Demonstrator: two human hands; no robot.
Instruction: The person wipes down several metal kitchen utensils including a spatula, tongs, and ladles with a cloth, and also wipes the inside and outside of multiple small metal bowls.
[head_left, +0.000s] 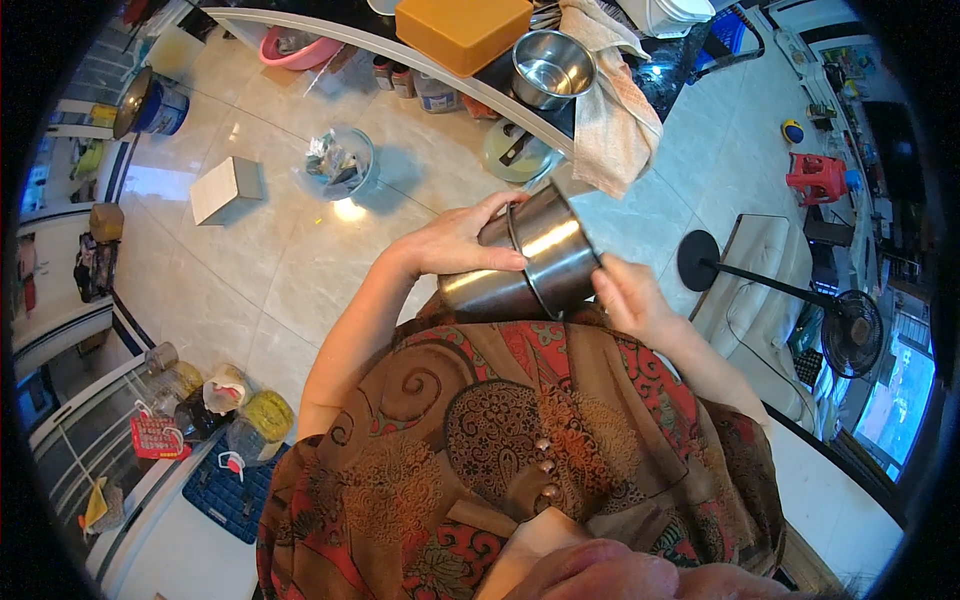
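Observation:
A stainless steel pot (540, 251) is tilted on its side in front of my body. My left hand (465, 240) grips its curved wall, with the thumb lying across the near side. A thin metal bail handle (514, 225) loops around the pot near that thumb. At the pot's right edge, my right hand (630, 296) pinches with bent fingers; some fingertips are hidden behind the edge. The pot's inside cannot be seen.
Ahead, a dark counter (641, 127) bears a second steel pot (553, 69), an orange plastic box (461, 34) and a draped towel (611, 112). A lined bin (339, 165) and a white box (225, 191) stand on the tiled floor. A black fan (851, 334) is at right.

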